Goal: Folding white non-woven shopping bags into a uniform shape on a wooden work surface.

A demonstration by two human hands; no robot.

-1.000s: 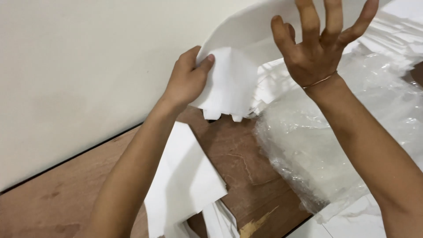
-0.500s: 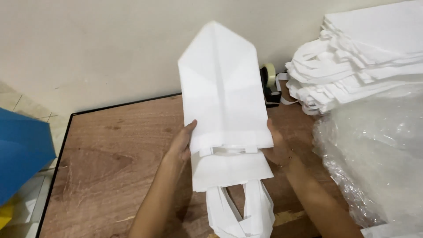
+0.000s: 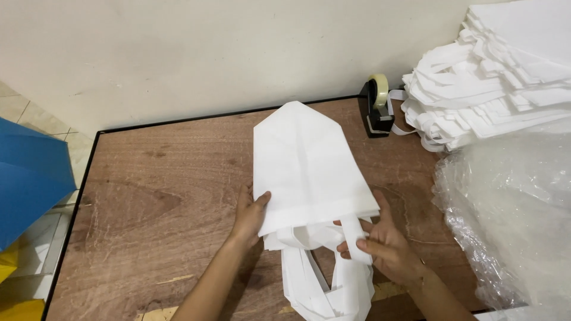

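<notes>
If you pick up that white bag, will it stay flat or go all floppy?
Probably floppy: the white bag is thin and folded, and its handles already droop off the table edge. It likely weighs little, since the left hand and right hand steady it with fingertips only.

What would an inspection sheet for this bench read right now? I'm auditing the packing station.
Surface: brown wooden table, worn, chipped near front edge.
Job's things: white folded fabric bag flat on table; its handle strap pinched.
Clutter: stack of white bags; black tape dispenser; clear plastic wrap.
Grippers: left hand on bag's edge; right hand gripping strap.
Cables: nothing seen.
Surroundings: cream wall; blue sheet at left.
</notes>
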